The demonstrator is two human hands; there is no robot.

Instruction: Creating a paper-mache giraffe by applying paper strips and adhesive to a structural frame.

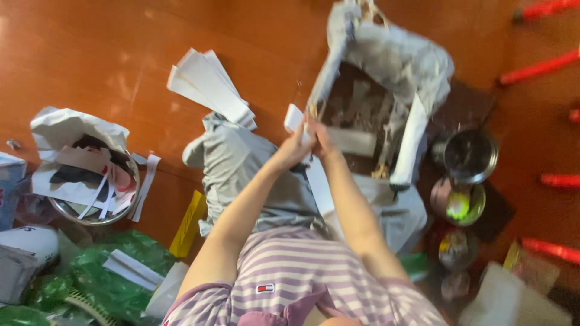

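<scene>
Near the middle of the frame the person's 2 hands meet. The left hand (297, 143) and the right hand (323, 137) have their fingers closed together on a white paper strip (316, 175), which runs down from the hands toward the striped shirt (290, 278). Just above them, in the upper right, stands a grey sack (399, 60), open and blurred. A stack of white strips (208, 84) lies on the wooden floor (90, 48) at upper left. A metal bowl (90, 175) full of paper scraps sits at left.
</scene>
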